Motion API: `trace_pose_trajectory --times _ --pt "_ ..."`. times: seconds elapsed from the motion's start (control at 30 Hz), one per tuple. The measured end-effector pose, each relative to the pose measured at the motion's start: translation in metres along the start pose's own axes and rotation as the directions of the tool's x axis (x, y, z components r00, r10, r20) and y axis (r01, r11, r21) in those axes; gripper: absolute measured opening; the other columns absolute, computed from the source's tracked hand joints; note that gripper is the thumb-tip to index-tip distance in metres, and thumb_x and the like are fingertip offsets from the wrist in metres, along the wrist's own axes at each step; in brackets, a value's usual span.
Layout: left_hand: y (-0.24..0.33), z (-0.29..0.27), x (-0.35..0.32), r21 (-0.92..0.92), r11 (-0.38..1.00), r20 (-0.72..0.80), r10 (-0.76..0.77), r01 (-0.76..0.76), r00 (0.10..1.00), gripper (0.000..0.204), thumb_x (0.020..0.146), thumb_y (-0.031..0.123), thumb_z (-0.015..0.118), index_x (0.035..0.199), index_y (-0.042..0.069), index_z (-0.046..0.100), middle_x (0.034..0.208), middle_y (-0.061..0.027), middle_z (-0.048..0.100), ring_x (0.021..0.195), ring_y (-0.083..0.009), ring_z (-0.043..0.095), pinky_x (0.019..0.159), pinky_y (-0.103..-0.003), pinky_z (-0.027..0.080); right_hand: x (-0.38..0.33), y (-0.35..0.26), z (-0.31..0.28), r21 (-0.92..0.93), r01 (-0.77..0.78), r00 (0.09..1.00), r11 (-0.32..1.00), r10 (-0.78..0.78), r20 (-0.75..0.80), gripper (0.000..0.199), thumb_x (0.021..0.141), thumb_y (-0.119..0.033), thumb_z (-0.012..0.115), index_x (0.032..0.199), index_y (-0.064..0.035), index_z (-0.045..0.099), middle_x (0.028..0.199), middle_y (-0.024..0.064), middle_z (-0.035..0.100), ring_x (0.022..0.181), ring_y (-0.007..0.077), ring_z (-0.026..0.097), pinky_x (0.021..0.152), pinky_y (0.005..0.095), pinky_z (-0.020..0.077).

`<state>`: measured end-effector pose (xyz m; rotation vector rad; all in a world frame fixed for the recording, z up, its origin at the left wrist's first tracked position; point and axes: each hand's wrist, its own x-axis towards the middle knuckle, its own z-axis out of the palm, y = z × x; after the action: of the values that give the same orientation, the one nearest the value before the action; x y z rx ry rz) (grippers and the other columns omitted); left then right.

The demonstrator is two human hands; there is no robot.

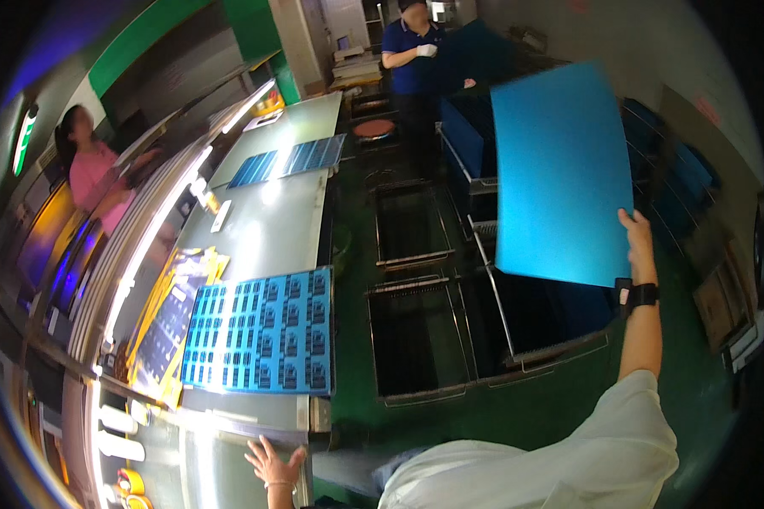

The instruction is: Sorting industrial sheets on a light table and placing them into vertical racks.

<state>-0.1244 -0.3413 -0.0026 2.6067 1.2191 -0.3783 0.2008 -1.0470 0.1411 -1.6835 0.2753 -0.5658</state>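
My right hand (639, 242), with a dark band on the wrist, grips the right edge of a large thin blue panel (564, 178). The panel stands tilted above a wire rack (505, 318) on the right, and its far corner is slightly blurred. My left hand (273, 468) is spread open at the near end of the long workbench (238, 416), holding nothing. Just beyond it lies a blue panel with rows of dark printed patterns (259, 332). A second patterned panel (287, 161) rests farther along the bench.
Yellow-edged film sheets (165, 327) lie on the bench's left beside a bright tube light (165, 229). Wire racks (416, 339) stand on the green floor, some holding panels. A person in dark blue (412, 55) stands at the back; another in pink (93, 174) is at left. Tape rolls (130, 481) sit lower left.
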Motion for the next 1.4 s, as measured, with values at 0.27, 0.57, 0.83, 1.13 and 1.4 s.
trace_pose_trajectory --times 0.27,0.57,0.83,1.13,1.4 --pt "-0.035 -0.013 -0.023 -0.322 0.86 -0.356 0.277 -0.395 0.893 0.067 0.084 0.035 0.056 0.132 -0.005 0.03 0.14 -0.0258 0.022 0.13 -0.0436 0.017 0.106 -0.045 0.019 -0.141 -0.026 0.245 0.28 -0.587 0.502 0.76 0.07 0.862 0.035 0.076 0.002 0.06 0.109 -0.0001 0.051 0.099 0.0097 0.06 0.091 0.0226 0.06 0.081 0.0375 0.0488" --pt "-0.075 -0.019 -0.095 -0.398 0.882 -0.372 0.096 -0.252 0.923 0.067 0.085 0.036 0.055 0.133 -0.004 0.03 0.14 -0.0259 0.022 0.132 -0.0409 0.016 0.106 -0.042 0.019 -0.298 -0.03 0.377 0.06 -0.803 0.072 0.592 -0.002 0.997 0.023 0.077 0.0 0.061 0.099 -0.0052 0.055 0.088 0.0045 0.061 0.076 0.0161 0.061 0.065 0.0287 0.0539" --pt "-0.053 -0.026 -0.11 -1.0 0.001 -0.031 -0.105 -0.031 0.994 0.065 0.089 0.048 0.045 0.131 0.0 0.035 0.136 -0.0185 0.036 0.125 -0.0273 0.036 0.099 -0.039 0.032 -0.395 -0.039 0.386 -0.175 -0.807 -0.227 0.564 -0.024 0.974 0.022 0.079 0.004 0.058 0.099 -0.0048 0.057 0.093 0.0069 0.061 0.082 0.0188 0.062 0.068 0.0306 0.0536" --pt "-0.054 -0.029 -0.124 -0.943 -0.332 0.069 -0.212 -0.006 0.975 0.075 0.085 0.055 0.047 0.13 -0.002 0.033 0.127 -0.0152 0.045 0.111 -0.0257 0.05 0.089 -0.037 0.042 -0.448 -0.07 0.382 0.081 -0.676 -0.087 0.732 -0.188 0.978 0.018 0.078 0.003 0.06 0.095 -0.0013 0.058 0.088 0.003 0.06 0.077 0.0143 0.058 0.067 0.0267 0.0474" --pt "-0.057 -0.029 -0.173 -0.994 0.112 0.001 0.035 -0.003 0.999 0.047 0.092 0.029 0.047 0.127 -0.001 0.041 0.121 -0.0149 0.052 0.111 -0.0258 0.051 0.089 -0.036 0.042 -0.474 -0.168 0.386 0.864 0.154 -0.07 0.479 -0.867 0.493 0.047 0.076 -0.004 0.055 0.122 -0.0077 0.049 0.117 0.0174 0.054 0.103 0.0274 0.056 0.086 0.0329 0.0464"
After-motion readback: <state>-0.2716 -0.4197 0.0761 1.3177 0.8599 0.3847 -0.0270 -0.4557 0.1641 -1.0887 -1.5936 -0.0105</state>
